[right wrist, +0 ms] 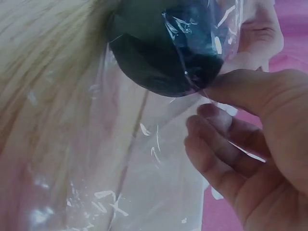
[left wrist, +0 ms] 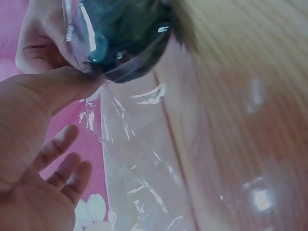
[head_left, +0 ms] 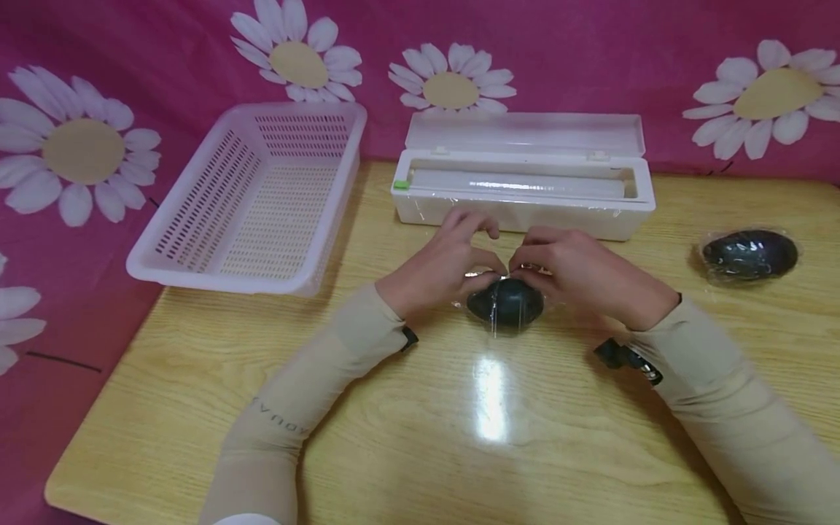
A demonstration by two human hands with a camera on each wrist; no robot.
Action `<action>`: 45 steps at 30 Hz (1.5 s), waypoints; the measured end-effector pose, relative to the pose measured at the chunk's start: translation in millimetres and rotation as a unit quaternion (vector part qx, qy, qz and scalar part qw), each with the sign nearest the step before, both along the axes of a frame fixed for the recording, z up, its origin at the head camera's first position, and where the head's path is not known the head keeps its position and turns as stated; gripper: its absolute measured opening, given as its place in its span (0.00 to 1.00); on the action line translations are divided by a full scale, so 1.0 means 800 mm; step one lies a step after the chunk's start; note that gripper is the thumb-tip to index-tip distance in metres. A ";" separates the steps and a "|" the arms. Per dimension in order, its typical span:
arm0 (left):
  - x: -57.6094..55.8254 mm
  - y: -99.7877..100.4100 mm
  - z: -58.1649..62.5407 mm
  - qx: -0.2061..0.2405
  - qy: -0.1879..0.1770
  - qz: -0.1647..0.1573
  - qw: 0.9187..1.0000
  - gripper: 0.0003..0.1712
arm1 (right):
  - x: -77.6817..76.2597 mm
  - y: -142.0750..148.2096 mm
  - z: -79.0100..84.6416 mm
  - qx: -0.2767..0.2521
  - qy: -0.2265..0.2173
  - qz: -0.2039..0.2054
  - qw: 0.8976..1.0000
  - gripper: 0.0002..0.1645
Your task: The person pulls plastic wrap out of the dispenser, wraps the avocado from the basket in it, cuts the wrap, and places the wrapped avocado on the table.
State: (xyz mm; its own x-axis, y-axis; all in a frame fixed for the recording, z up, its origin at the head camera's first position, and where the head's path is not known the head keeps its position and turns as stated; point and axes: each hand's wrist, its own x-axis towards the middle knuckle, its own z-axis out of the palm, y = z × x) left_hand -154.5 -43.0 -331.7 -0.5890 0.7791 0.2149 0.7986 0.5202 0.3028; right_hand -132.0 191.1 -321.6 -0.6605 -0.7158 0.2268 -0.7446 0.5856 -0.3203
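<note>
A smooth dark green oval fruit [head_left: 507, 305], avocado-like in shape, lies on the table between the two hands. Clear plastic wrap [left wrist: 130, 115] covers it and stretches out loosely past its far side. My left hand [head_left: 446, 259] pinches the wrap at the fruit's far edge with its thumb; its other fingers are spread in the left wrist view. Close beside it, my right hand [head_left: 571, 266] pinches the wrap at the same edge between thumb and fingers. In the right wrist view the thumb [right wrist: 240, 91] touches the film against the fruit.
Behind the hands stands a white wrap dispenser [head_left: 525, 213], lid raised, with a film roll [head_left: 518, 184] inside. A white slotted basket [head_left: 308, 281] stands at the left. Another dark oval piece in film [head_left: 751, 255] lies at the right. Flowered pink cloth [head_left: 564, 44] hangs behind.
</note>
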 end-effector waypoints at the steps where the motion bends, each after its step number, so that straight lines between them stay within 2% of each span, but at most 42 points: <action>1: 0.001 0.001 -0.001 0.002 0.004 0.001 1.000 0.08 | 0.000 -0.001 -0.001 -0.001 0.004 -0.003 1.000 0.08; 5: 0.002 0.003 -0.004 0.017 0.001 0.005 1.000 0.08 | 0.002 -0.001 -0.004 -0.005 0.012 -0.016 1.000 0.08; 11: 0.005 0.005 -0.007 0.027 -0.090 0.013 0.995 0.12 | 0.003 -0.002 -0.006 0.002 -0.015 -0.038 0.999 0.07; 14: 0.006 0.006 -0.009 0.027 -0.113 0.018 0.993 0.13 | 0.003 -0.002 -0.004 0.009 -0.040 -0.048 0.998 0.07; 17: 0.008 0.006 -0.011 0.030 -0.115 0.019 0.993 0.13 | 0.004 -0.001 -0.003 0.011 -0.057 -0.056 0.997 0.07; 23: 0.012 0.009 -0.013 0.037 -0.122 0.016 0.992 0.13 | 0.004 -0.001 -0.003 -0.001 -0.065 -0.060 0.996 0.05; 29: 0.015 0.010 -0.015 0.051 -0.148 0.016 0.987 0.13 | 0.005 0.000 -0.001 -0.018 -0.086 -0.064 0.994 0.04; 34: 0.019 0.009 -0.014 0.057 -0.170 0.011 0.984 0.15 | 0.003 0.000 -0.002 -0.015 -0.084 -0.059 0.995 0.04; 39: 0.022 0.011 -0.012 0.045 -0.157 -0.004 0.987 0.17 | 0.005 0.001 -0.003 -0.011 -0.079 -0.058 0.995 0.03; 42: 0.024 0.012 -0.010 0.033 -0.147 -0.019 0.988 0.21 | 0.005 0.002 -0.003 -0.014 -0.082 -0.060 0.995 0.04; 45: 0.026 0.010 -0.006 0.021 -0.156 -0.030 0.987 0.29 | 0.006 0.002 -0.001 -0.013 -0.092 -0.067 0.993 0.05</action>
State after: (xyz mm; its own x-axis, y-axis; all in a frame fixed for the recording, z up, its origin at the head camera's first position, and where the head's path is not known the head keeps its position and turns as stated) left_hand -133.6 -34.7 -336.9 -0.5845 0.8089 0.0637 0.6921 0.4561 0.5594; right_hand -127.4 192.8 -322.3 -0.7813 -0.6143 0.1107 -0.5880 0.6649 -0.4605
